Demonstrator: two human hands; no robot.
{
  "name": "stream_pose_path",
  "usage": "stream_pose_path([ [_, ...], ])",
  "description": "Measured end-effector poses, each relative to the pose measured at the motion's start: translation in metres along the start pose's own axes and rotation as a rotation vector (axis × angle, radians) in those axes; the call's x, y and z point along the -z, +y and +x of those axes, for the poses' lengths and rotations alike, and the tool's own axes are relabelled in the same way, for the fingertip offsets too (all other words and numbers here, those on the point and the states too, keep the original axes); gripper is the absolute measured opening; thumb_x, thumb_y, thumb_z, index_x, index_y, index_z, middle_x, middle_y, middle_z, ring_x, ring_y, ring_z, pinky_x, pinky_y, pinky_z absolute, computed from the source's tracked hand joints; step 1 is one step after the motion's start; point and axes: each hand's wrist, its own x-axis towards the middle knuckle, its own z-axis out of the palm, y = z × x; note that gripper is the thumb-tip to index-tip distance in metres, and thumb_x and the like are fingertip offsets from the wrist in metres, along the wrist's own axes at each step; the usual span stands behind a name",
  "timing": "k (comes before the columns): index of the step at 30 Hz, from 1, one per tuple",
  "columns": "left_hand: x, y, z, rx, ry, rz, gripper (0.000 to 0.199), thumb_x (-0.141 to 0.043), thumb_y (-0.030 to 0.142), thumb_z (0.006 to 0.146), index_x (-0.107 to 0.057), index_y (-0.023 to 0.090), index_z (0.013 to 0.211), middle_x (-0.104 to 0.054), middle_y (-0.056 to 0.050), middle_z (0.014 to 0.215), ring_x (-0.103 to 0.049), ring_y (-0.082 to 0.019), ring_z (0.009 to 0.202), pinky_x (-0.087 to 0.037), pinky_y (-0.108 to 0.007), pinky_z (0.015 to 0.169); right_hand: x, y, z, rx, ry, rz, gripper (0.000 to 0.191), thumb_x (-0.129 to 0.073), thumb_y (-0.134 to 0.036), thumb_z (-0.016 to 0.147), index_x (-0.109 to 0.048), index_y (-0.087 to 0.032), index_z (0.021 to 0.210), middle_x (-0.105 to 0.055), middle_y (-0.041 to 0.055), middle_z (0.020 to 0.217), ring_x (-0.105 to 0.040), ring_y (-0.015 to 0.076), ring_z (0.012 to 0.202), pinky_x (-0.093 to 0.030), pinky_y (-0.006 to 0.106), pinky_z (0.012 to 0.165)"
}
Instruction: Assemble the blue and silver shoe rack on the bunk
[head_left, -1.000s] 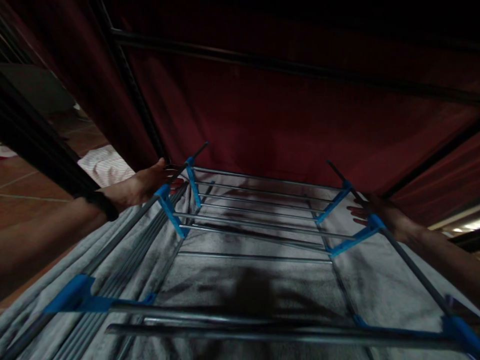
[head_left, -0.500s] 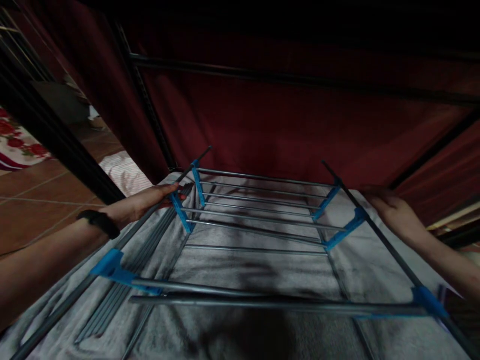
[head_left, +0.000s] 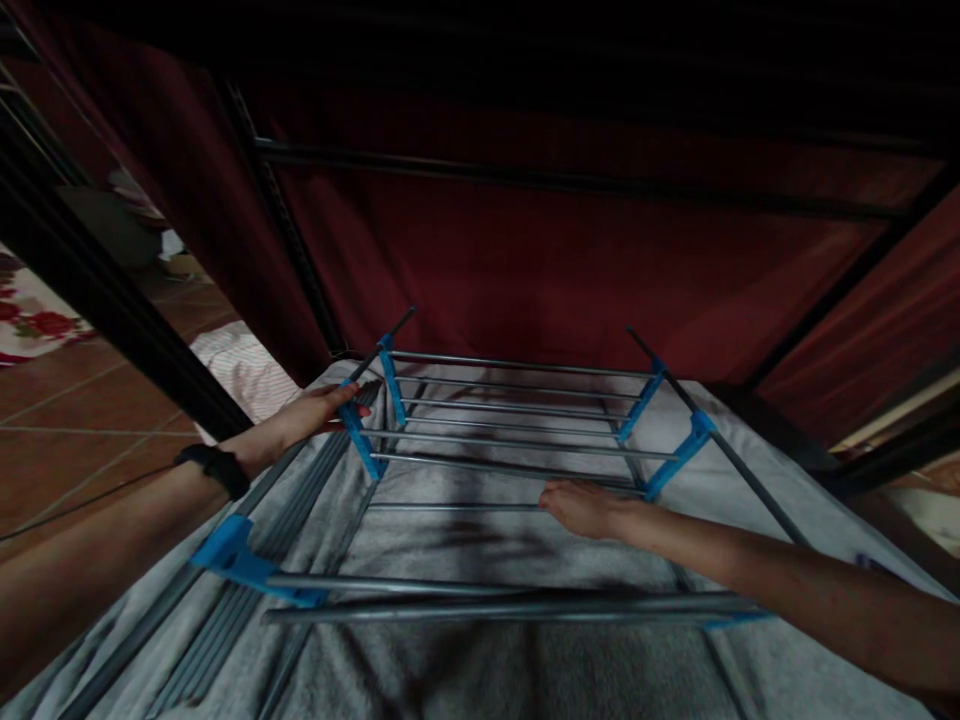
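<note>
A shoe rack (head_left: 465, 466) of grey metal tubes and blue plastic brackets lies on a grey blanket. At its left side, my left hand (head_left: 326, 408) closes on the rack by a blue bracket (head_left: 363, 430), thumb over the side tube and fingers below. My right hand (head_left: 585, 508) is over the middle of the rack, close to the cross tubes, with its fingers curled in. Whether it grips a tube is hidden. Nearer to me, two thicker tubes (head_left: 450, 605) run across from another blue bracket (head_left: 255, 565).
Several loose grey tubes (head_left: 232, 610) lie bunched on the blanket (head_left: 420, 660) at the left. Dark red curtains (head_left: 525, 270) on a black metal frame (head_left: 450, 167) close off the back. A striped cloth (head_left: 240, 370) and tiled floor (head_left: 82, 450) show at left.
My right hand has moved left from outside the right side tube to the middle of the rack, its fingers now curled. My left hand stays at the bracket. The view has shifted slightly.
</note>
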Motion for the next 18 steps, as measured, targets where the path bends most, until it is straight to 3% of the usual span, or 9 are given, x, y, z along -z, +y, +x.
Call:
stream_pose_path([
  [4,0.0,-0.004,0.0,-0.008,-0.012,-0.05,0.038,-0.075,0.043,0.08,-0.066,0.018,0.106,-0.075,-0.006,0.085,-0.072,-0.02,0.074,-0.061,-0.029,0.064,0.037,-0.003,0.015,0.098,0.174,0.105,0.031,-0.045,-0.02,0.095,-0.076,-0.021,0.097,-0.075,0.0051,0.1,-0.068,0.02,0.092,-0.051,0.03,0.084],
  [7,0.004,-0.008,0.004,0.0,-0.026,-0.037,0.041,-0.075,0.046,0.081,-0.065,0.017,0.11,-0.076,-0.007,0.087,-0.072,-0.021,0.075,-0.061,-0.029,0.064,0.073,0.01,0.026,-0.024,0.317,0.231,0.032,-0.045,-0.025,0.096,-0.075,-0.021,0.107,-0.076,0.0043,0.1,-0.069,0.0195,0.092,-0.05,0.029,0.081],
  [10,0.007,-0.01,0.008,-0.009,-0.044,0.006,0.043,-0.073,0.049,0.083,-0.065,0.017,0.111,-0.077,-0.007,0.089,-0.072,-0.021,0.079,-0.059,-0.026,0.065,0.086,0.02,0.031,-0.08,0.4,0.22,0.033,-0.045,-0.026,0.096,-0.074,-0.021,0.11,-0.075,0.0054,0.108,-0.069,0.0203,0.097,-0.05,0.03,0.085],
  [13,0.006,-0.008,0.005,-0.029,-0.041,0.001,0.04,-0.072,0.05,0.084,-0.067,0.019,0.108,-0.077,-0.007,0.088,-0.071,-0.02,0.079,-0.059,-0.025,0.064,0.069,0.01,0.029,0.012,0.436,0.132,0.035,-0.039,-0.022,0.099,-0.072,-0.019,0.113,-0.073,0.0082,0.113,-0.067,0.021,0.106,-0.049,0.032,0.093],
  [16,0.001,-0.005,0.0,-0.024,-0.025,-0.026,0.035,-0.07,0.047,0.085,-0.067,0.019,0.104,-0.076,-0.005,0.084,-0.071,-0.02,0.073,-0.059,-0.027,0.061,0.033,-0.011,0.027,0.114,0.289,0.06,0.036,-0.038,-0.019,0.098,-0.069,-0.021,0.117,-0.072,0.0074,0.113,-0.066,0.0209,0.105,-0.05,0.033,0.092],
  [18,-0.001,-0.005,-0.002,-0.024,-0.017,-0.018,0.033,-0.07,0.047,0.084,-0.067,0.019,0.102,-0.075,-0.005,0.083,-0.07,-0.019,0.07,-0.059,-0.026,0.059,0.008,-0.017,0.031,0.069,0.185,-0.005,0.039,-0.039,-0.013,0.095,-0.066,-0.022,0.121,-0.07,0.008,0.118,-0.066,0.0223,0.107,-0.05,0.035,0.093],
])
